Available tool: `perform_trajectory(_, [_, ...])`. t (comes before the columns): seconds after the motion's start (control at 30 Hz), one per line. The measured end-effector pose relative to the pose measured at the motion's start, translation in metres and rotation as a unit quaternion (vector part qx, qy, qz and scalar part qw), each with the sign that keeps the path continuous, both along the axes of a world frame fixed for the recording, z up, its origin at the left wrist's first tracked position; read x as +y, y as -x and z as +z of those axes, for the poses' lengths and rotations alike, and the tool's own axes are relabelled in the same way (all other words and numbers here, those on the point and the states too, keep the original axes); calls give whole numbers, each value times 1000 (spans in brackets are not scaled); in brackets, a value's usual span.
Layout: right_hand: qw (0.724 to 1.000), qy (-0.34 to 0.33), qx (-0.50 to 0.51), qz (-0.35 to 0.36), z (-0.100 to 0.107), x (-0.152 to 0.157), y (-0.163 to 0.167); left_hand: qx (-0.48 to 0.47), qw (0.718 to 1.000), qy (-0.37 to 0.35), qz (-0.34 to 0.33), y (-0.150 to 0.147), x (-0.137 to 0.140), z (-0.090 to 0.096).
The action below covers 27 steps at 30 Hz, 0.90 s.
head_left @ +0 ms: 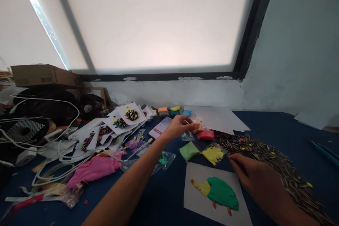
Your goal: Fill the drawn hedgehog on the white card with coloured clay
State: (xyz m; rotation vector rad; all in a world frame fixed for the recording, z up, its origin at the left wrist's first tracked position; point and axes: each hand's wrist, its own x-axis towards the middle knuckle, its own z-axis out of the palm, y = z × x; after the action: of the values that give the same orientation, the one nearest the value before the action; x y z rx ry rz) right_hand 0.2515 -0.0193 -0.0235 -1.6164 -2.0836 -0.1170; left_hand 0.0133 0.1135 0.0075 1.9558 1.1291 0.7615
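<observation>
My left hand (180, 126) reaches to the back of the table, its fingers closed on the edge of a small clear bag of peach-coloured modelling clay (197, 126). A red clay packet (206, 135) lies just beside it. My right hand (255, 174) is over the right edge of a white card (193, 201), thumb and fingers pressed together; anything between them is hidden. On the card is a clay hedgehog figure (222, 192) with a green body, yellow head and brown nose and feet. Yellow clay (212, 154) and a light green clay packet (189, 151) lie just above the card.
Sunflower seeds (275, 162) are heaped at right, with small coloured balls among them. White paper sheets (215, 118) lie behind. A phone (160, 128), finished hedgehog cards (127, 118), a pink clay bag (96, 169) and tangled white cables (53, 144) fill the left side.
</observation>
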Motion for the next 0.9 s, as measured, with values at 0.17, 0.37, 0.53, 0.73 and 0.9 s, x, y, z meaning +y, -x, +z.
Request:
perform_trajectory(0.17, [1000, -2, -1, 2, 1, 0, 1, 15, 1000, 3, -17, -6, 0, -8])
perform_trajectory(0.37, [1000, 4, 1, 7, 3, -1, 2, 83, 992, -80, 45, -8, -1, -16])
perform_trajectory(0.53, [1000, 4, -1, 8, 6, -2, 2, 128, 981, -144, 26, -21, -16, -11])
perform_trajectory(0.73, [1000, 2, -7, -15, 11, -4, 6, 190, 966, -141, -101, -28, -24, -15])
perform_trajectory(0.9, [1000, 16, -14, -21, 10, -3, 5, 213, 962, -128, -113, -25, -23, -18])
